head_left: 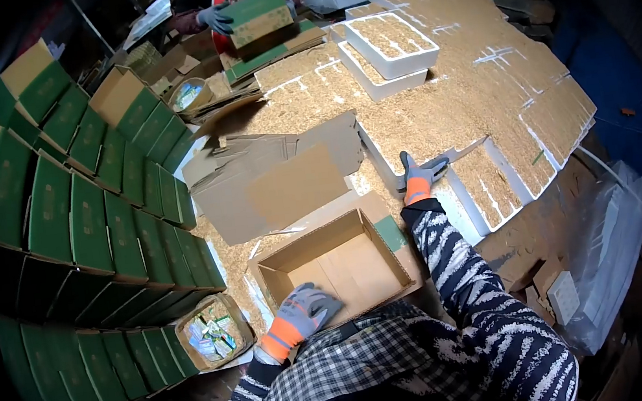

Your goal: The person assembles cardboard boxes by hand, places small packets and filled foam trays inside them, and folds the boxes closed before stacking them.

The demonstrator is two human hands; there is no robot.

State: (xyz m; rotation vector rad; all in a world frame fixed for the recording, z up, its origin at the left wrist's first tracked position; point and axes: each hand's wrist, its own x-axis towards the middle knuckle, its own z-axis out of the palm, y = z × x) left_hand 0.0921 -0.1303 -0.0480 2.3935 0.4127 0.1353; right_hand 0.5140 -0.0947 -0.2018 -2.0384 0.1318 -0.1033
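Note:
An open, empty cardboard box [341,273] stands right in front of my body. My left hand [307,311], in a grey and orange glove, lies over its near left edge with the fingers pressed together; what they grip, if anything, is hidden. My right hand [421,175], gloved alike, is at the edge of a white tray [377,154] filled with brown shavings, thumb and fingers apart against its corner. Just right of that hand is another filled white tray [486,189]. A torn cardboard piece [287,177] lies beyond the box.
Green boxes [89,219] are stacked along the left. A basket of small packets [213,331] sits near them. Two white trays [390,46] are piled at the back. Across the table a co-worker in gloves [216,20] holds a green box [260,17].

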